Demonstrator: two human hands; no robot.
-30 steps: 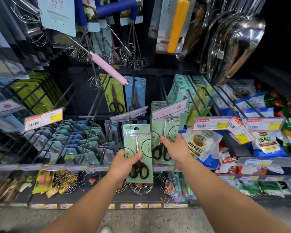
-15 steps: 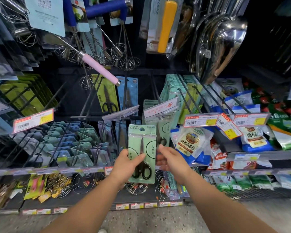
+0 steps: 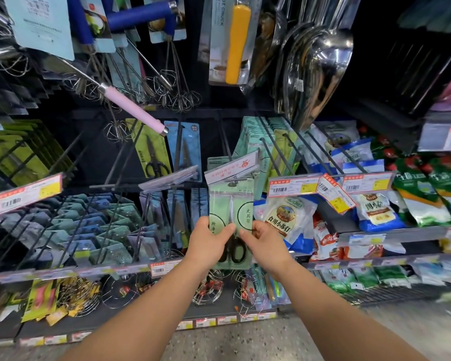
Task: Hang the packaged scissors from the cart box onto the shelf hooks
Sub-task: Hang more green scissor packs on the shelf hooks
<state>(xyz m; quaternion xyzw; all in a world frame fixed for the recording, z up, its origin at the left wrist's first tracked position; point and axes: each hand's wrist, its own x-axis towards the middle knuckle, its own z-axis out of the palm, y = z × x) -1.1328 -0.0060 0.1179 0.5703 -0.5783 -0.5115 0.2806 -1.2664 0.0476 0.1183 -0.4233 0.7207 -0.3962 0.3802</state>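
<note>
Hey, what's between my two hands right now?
In the head view, the green scissors pack lies between them: the left hand holds its left edge and the right hand its right, with the black scissor handles showing in the gap.

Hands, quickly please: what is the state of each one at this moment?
Left hand: closed, gripping the green scissors package at its left edge.
Right hand: closed, pinching the same package at its right edge.

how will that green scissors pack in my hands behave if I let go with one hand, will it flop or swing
The green scissors pack looks like flat card, so it is probably fairly stiff. The black handles sit low, so it may hang bottom-heavy and swing. Its glossy front could be slippery, though the left hand and right hand both pinch it.
</note>
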